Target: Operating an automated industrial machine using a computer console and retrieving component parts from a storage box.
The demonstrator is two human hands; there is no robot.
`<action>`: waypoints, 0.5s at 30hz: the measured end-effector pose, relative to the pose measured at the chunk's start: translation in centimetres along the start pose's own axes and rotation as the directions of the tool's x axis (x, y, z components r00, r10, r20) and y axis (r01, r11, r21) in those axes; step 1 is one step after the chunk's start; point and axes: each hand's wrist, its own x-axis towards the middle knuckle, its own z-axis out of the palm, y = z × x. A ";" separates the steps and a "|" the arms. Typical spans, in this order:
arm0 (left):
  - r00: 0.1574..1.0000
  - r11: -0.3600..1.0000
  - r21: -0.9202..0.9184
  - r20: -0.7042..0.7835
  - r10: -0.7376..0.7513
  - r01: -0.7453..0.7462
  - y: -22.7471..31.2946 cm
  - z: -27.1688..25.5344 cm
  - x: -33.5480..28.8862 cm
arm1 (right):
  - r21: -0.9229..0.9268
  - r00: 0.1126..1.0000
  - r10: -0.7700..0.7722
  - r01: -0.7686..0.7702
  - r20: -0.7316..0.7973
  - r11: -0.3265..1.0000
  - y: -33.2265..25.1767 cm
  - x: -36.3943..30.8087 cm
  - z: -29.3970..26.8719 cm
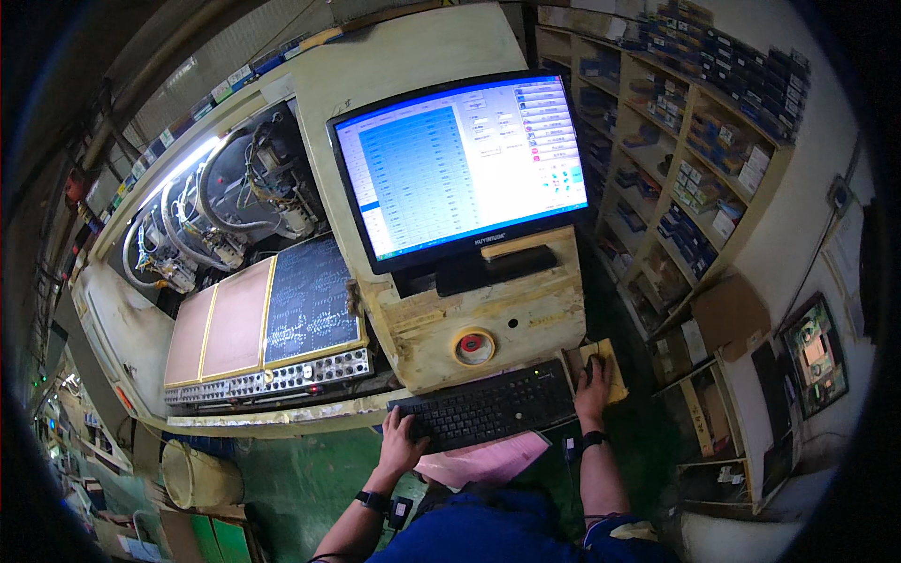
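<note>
My left hand [402, 443] rests at the left end of a black keyboard [488, 409], fingers stretched over its edge and thumb apart. To the right, my right hand [592, 389] is closed over a dark computer mouse, mostly hidden beneath the fingers, on a tan pad [616, 377]. Above the keyboard stands a black-framed monitor [465, 169], lit with a blue table of rows and a column of buttons. Its black stand [496, 270] sits on the worn cream machine housing [413, 324].
On the left, a machine bed holds two pinkish boards [237, 319] and a dark patterned panel [313, 298] below hoses and spindle heads [221, 225]. A tape roll [473, 346] lies behind the keyboard, pink paper [483, 462] below it. Shelves [690, 141] stand right, a bucket [199, 474] lower left.
</note>
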 end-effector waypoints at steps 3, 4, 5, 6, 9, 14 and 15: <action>1.000 1.000 0.015 -0.002 0.009 -0.009 -0.4 0.2 0.1 | 0.005 1.000 0.014 -0.014 0.007 1.000 -0.3 0.2 0.0; 1.000 1.000 0.024 0.001 0.008 -0.008 -0.3 0.1 0.1 | 0.002 0.999 0.031 -0.031 0.023 1.000 -0.4 0.2 0.0; 1.000 1.000 0.025 0.002 0.010 -0.010 -0.2 0.0 0.1 | 0.002 0.999 0.033 -0.033 0.022 0.999 -0.4 0.2 -0.1; 1.000 1.000 0.020 0.003 0.006 -0.006 -0.1 -0.1 0.1 | 0.002 0.999 0.026 -0.027 0.026 1.000 -0.5 0.2 -0.1; 1.000 1.000 0.018 0.001 0.008 -0.008 -0.2 -0.2 0.1 | 0.009 0.999 0.027 -0.027 0.031 1.000 -0.9 0.1 -0.3; 1.000 1.000 0.018 0.012 0.015 -0.016 -0.1 -0.3 0.4 | 0.000 0.999 0.029 -0.029 0.015 1.000 -0.5 0.2 -0.4; 1.000 1.000 0.005 -0.005 0.001 -0.001 -0.1 -0.2 0.5 | 0.016 1.000 0.016 -0.016 0.003 1.000 -0.4 0.2 -0.3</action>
